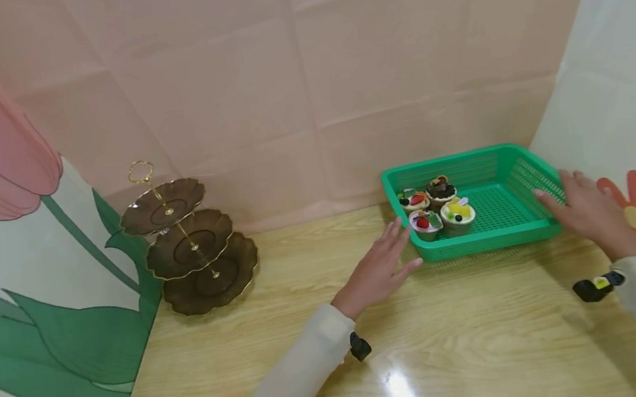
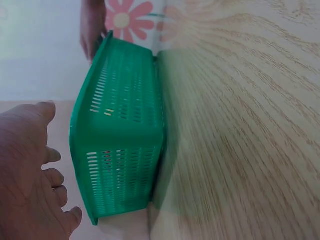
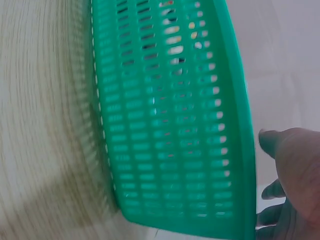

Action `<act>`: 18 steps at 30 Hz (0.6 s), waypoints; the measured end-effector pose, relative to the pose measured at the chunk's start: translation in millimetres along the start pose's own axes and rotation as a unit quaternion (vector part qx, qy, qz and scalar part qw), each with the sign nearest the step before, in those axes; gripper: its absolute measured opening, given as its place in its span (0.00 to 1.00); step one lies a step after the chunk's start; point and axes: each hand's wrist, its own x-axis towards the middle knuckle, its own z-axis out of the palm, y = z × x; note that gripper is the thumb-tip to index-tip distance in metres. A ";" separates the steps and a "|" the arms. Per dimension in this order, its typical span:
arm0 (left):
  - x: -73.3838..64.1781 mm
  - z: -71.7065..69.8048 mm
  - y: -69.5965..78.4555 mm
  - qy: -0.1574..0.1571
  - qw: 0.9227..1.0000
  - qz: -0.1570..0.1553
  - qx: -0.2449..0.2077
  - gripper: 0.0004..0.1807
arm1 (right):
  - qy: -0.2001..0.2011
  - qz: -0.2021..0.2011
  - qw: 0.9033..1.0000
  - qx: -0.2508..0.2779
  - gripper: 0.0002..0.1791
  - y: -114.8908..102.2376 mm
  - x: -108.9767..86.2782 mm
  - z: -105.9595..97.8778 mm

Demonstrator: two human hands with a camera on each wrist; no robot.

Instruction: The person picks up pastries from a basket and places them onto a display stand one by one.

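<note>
Basket (image 1: 490, 242), green and slotted, stands upright on the right part of the table (image 1: 314, 358), four cupcakes (image 1: 459, 217) bunched at its left end. It looks like thin plastic: light, fairly stiff, smooth enough to slip a little. The rolled rim at the two short ends seems the best hold, kept level since the cupcakes sit loose and their toppings look easily knocked. The left hand (image 1: 375, 274), fingers extended and grasping nothing, is just beside the left end. The right hand (image 1: 590, 208) is at the right rim, thumb apart from the fingers; whether it touches cannot be told. Well to the left stands a brown three-tier stand (image 1: 183, 261); behind is a pink backdrop (image 1: 311, 93).
</note>
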 end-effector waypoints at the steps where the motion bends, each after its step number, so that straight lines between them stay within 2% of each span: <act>1: 1.3 1.4 -0.1 -0.003 1.000 0.000 0.003 0.40 | -0.004 0.006 1.000 -0.001 0.49 2.2 -0.5 -0.4; 6: 5.4 9.6 -2.3 -0.017 1.000 -0.003 0.019 0.41 | -0.023 0.030 0.999 -0.009 0.52 10.6 -1.0 0.4; 18: 6.1 18.8 -5.8 -0.011 0.998 0.004 0.061 0.42 | -0.041 0.018 0.999 -0.022 0.50 16.2 0.5 1.6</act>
